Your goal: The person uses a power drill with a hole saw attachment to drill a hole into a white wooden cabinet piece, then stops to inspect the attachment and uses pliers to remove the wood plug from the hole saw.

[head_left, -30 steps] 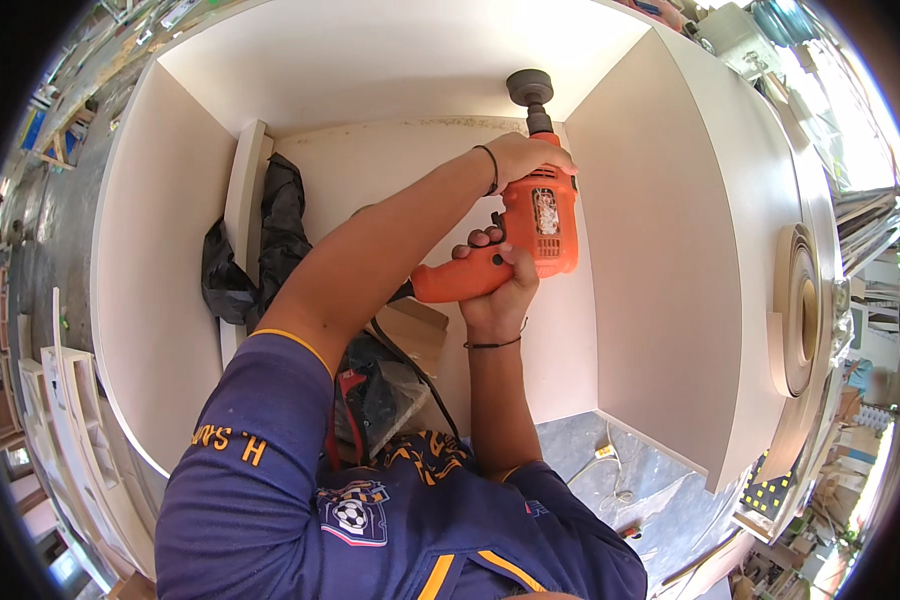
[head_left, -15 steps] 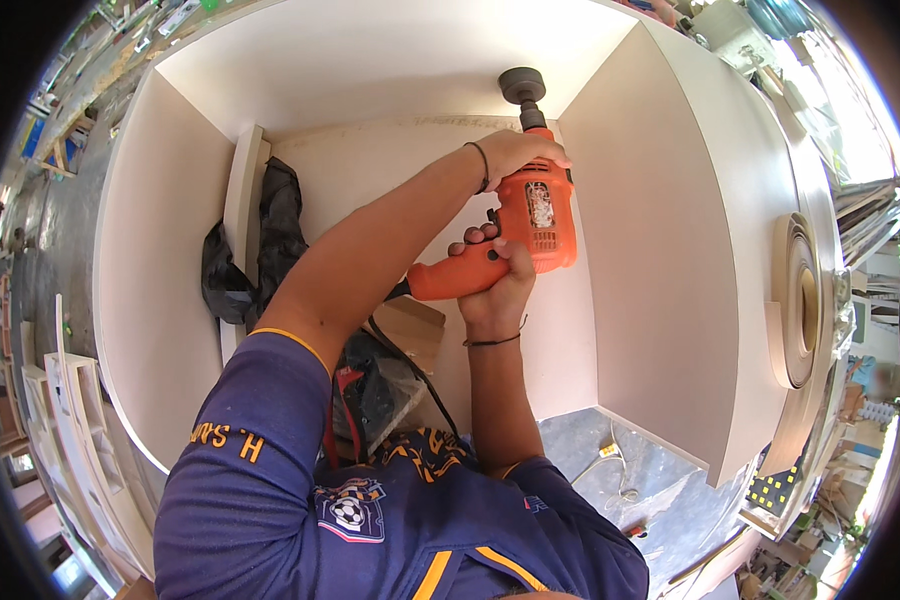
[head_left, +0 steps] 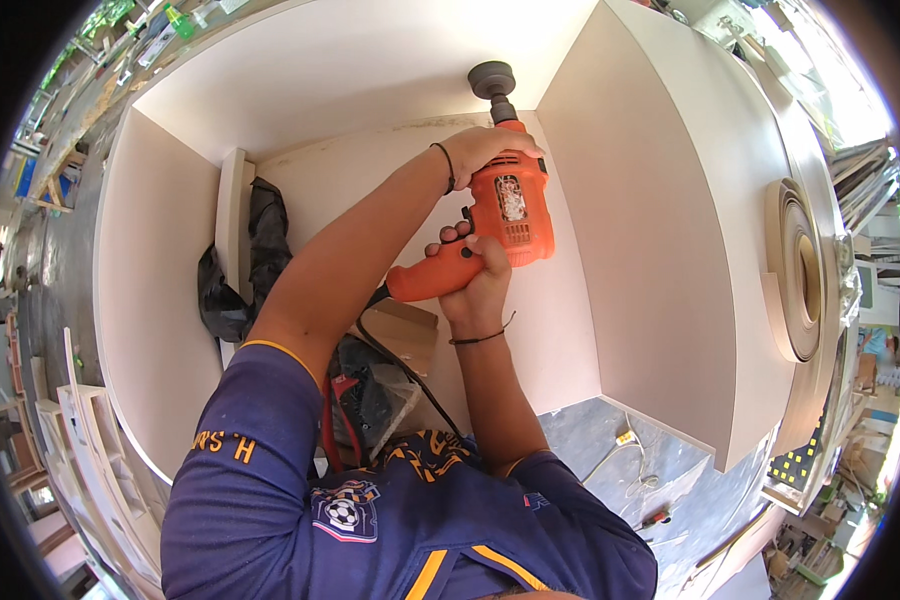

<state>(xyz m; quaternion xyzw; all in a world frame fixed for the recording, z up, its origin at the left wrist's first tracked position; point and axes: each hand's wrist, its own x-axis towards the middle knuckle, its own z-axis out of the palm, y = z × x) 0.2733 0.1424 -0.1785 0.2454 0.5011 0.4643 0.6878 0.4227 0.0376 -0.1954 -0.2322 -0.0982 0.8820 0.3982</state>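
An orange corded power drill (head_left: 515, 215) is held in both my hands inside a white cabinet carcass (head_left: 660, 230). My left hand (head_left: 485, 150) wraps over the front of the drill body, just behind the chuck. Around the rear handle, my right hand (head_left: 478, 285) is closed, with fingers near the trigger. A dark round cup-shaped bit, like a hole saw (head_left: 492, 78), is fitted in the chuck. Its face is at the far white panel (head_left: 370, 60); whether it has cut in cannot be seen. A black cord (head_left: 405, 365) runs from the handle down toward my body.
Black plastic (head_left: 268, 235) hangs on a white upright strip at the left. Below my arms lie a cardboard piece (head_left: 400, 335) and a dark bag with red straps (head_left: 345, 420). A coil of edge banding (head_left: 795, 270) rests outside the right panel. A cable (head_left: 625, 440) lies on the grey floor.
The drill and both hands appear slightly farther left in the picture, as the whole view has shifted a little. My grip on the drill is the same.
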